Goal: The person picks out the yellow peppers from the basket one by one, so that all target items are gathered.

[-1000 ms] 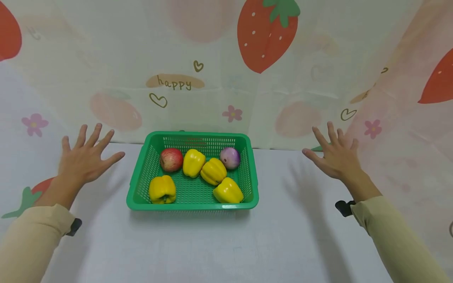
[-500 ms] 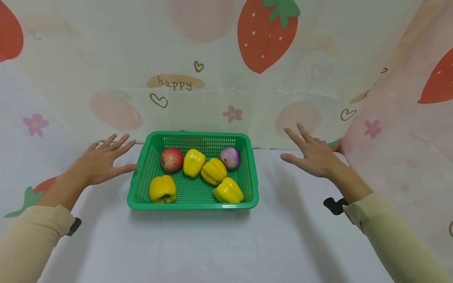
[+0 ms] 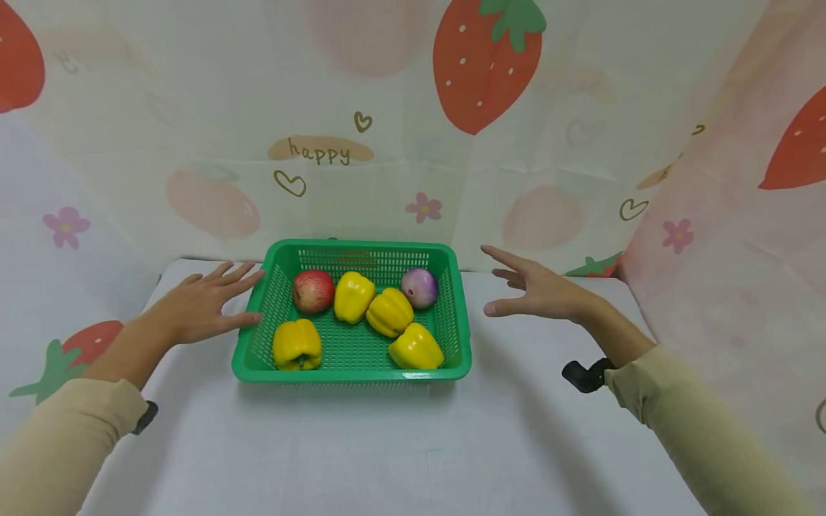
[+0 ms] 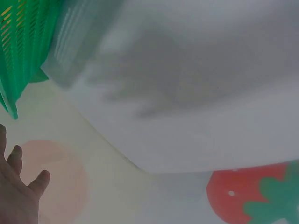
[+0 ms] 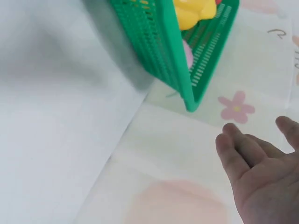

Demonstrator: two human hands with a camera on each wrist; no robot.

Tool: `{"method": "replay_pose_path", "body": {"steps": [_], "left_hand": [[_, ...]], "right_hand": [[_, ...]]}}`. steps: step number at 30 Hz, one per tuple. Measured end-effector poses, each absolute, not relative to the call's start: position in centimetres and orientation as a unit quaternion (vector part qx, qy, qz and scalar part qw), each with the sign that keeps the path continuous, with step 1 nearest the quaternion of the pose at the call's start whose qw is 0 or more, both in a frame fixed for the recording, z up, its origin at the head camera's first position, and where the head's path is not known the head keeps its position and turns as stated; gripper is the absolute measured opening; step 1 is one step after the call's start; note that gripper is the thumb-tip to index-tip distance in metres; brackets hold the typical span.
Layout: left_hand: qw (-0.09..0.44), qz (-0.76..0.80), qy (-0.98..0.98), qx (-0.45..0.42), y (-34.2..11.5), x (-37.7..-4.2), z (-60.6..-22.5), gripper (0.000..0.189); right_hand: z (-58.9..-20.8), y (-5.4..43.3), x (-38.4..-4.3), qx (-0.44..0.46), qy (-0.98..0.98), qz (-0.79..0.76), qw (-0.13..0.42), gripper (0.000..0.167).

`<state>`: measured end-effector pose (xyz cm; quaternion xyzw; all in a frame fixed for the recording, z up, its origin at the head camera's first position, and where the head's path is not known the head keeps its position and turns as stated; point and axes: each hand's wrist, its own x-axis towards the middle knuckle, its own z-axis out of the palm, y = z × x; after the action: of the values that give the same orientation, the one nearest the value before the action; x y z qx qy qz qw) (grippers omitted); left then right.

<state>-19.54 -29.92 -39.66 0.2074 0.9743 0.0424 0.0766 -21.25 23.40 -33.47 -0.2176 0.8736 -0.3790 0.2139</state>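
A green plastic basket stands on the white table. Inside it lie a red apple, several yellow bell peppers and a round purple-and-white vegetable. My left hand, fingers spread and holding nothing, overlaps the basket's left rim in the head view. In the left wrist view, its fingers show apart from the basket wall. To the right of the basket, my right hand hangs in the air with fingers extended towards it, the thumb apart and nothing in the grasp.
A cloth backdrop printed with strawberries, flowers and hearts rises behind the table and along both sides. A dark wrist-worn device sticks out below the right wrist.
Both hands have moved inward towards the basket, the left to the right and the right to the left. The right hand's fingers have drawn closer together. The basket and its contents have stayed put.
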Motion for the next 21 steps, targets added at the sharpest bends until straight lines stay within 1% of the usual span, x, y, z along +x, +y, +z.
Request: {"method": "replay_pose_path", "body": {"steps": [9,13,21], "left_hand": [[0.077,0.041,0.969,0.233,-29.3,-19.6,-40.2,0.080],[0.071,0.037,0.967,0.242,-29.2,-19.5,-40.4,0.078],[0.078,0.042,0.969,0.230,-29.2,-19.3,-40.6,0.078]], "right_hand": [[-34.3,21.8,-21.5,-0.255,0.810,-0.456,0.266,0.102],[-34.8,21.2,-21.6,-0.262,0.803,-0.459,0.277,0.102],[-35.6,20.3,-21.6,-0.264,0.794,-0.454,0.305,0.100]]}}
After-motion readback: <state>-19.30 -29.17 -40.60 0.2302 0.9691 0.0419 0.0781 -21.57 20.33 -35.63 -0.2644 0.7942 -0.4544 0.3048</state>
